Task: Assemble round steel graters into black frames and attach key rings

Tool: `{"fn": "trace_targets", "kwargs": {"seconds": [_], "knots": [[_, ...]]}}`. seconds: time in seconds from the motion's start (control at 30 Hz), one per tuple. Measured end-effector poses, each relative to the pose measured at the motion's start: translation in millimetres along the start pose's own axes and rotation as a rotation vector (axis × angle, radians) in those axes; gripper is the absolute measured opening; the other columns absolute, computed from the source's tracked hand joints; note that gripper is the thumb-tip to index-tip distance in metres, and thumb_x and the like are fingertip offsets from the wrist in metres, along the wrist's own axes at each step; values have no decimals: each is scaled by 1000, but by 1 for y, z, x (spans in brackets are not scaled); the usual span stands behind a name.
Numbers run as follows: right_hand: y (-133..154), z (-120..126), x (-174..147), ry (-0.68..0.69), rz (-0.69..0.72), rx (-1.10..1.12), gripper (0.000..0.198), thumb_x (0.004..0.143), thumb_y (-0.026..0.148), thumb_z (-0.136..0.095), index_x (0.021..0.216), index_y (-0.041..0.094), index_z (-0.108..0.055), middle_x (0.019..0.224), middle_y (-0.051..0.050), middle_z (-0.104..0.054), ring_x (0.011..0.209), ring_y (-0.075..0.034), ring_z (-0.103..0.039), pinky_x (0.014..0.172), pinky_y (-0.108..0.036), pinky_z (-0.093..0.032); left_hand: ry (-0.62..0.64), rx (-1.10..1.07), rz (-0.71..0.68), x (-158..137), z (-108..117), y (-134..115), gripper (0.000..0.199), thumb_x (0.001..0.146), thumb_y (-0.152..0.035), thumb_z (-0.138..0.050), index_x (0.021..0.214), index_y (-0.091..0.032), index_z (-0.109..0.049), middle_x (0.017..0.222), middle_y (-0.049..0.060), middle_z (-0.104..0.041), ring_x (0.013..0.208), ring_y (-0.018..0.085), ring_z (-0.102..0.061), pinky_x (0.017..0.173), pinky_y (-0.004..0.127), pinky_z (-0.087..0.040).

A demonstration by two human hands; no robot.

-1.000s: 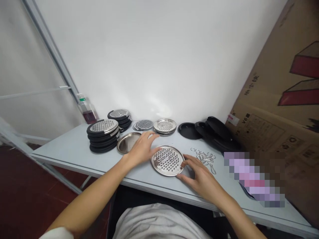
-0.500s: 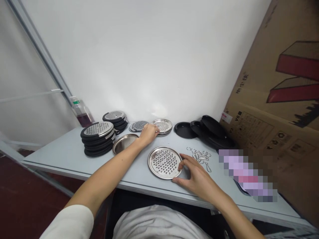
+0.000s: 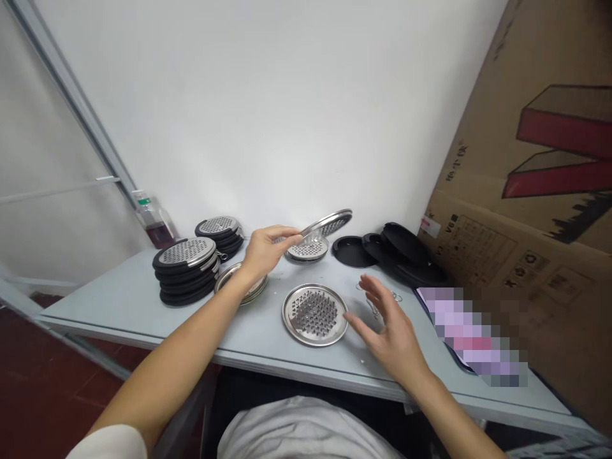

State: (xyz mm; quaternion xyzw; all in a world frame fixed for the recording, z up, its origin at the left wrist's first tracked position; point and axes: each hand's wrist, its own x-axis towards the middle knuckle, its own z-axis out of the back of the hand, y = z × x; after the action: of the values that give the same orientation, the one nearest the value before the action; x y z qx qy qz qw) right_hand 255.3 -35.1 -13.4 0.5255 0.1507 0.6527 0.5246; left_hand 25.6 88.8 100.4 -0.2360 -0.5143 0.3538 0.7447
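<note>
My left hand [image 3: 268, 252] pinches the edge of a round metal grater plate [image 3: 329, 222], raised and tilted above a low stack of similar grater plates [image 3: 306, 251] at the back. Flat on the table in front lies another grater plate [image 3: 315, 315], its rough face up. Just right of this plate is my right hand [image 3: 386, 322], open, with fingers apart and its thumb close to the rim; whether it touches, I cannot tell. Behind my left forearm, metal dishes or plates [image 3: 258, 290] with shiny rims are partly hidden.
Black-rimmed graters stand in two stacks [image 3: 185, 280] [image 3: 220, 233] at left, near a bottle of dark liquid [image 3: 157, 231]. Black round holders [image 3: 354, 251] lie at right. Metal clips and rings [image 3: 396, 296] are partly behind my right hand. A large cardboard box [image 3: 516, 242] borders the right side.
My left hand has lifted a grater plate from the back of the table. My right hand has moved off the front plate's rim, slightly right, and its fingers have spread.
</note>
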Motion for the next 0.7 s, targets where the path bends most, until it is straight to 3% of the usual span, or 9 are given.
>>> {"fn": "trace_targets", "kwargs": {"seconds": [0.1, 0.2, 0.37, 0.53, 0.7], "knots": [[2, -1, 1, -93, -17, 235, 75, 86, 41, -65, 148, 33, -24, 144, -12, -46, 123, -26, -57, 106, -51, -45, -2, -286, 179, -33, 8, -23, 27, 71, -36, -81, 90, -17, -77, 90, 5, -76, 86, 19, -69, 85, 36, -54], [2, -1, 2, -85, -52, 409, 75, 89, 40, -61, 150, 35, -18, 136, -12, -50, 108, -23, -64, 99, -49, -51, 61, -511, 363, -62, 6, -24, 30, 69, -36, -83, 90, -16, -77, 90, 6, -75, 84, 18, -67, 86, 36, -53], [-4, 2, 4, 78, -181, 470, 65, 84, 41, -67, 141, 27, -41, 112, -9, -60, 87, -19, -65, 87, -42, -56, 66, -684, 636, -89, -1, 5, 37, 71, -34, -82, 102, -15, -73, 93, 8, -73, 83, 16, -66, 83, 33, -52], [-8, 4, 4, 214, -217, 144, 79, 74, 45, -76, 143, 25, -43, 111, -8, -62, 92, -23, -62, 86, -42, -54, 141, -413, 602, -110, 1, 30, 60, 75, -36, -79, 128, -16, -61, 97, 7, -69, 89, 18, -65, 90, 36, -49], [-10, 3, 3, 279, -45, -156, 89, 69, 47, -78, 145, 26, -38, 120, -10, -60, 99, -28, -60, 88, -46, -51, 282, 85, 341, -126, 5, 32, 82, 68, -46, -81, 140, -22, -50, 104, 5, -65, 90, 20, -60, 84, 36, -50]]}}
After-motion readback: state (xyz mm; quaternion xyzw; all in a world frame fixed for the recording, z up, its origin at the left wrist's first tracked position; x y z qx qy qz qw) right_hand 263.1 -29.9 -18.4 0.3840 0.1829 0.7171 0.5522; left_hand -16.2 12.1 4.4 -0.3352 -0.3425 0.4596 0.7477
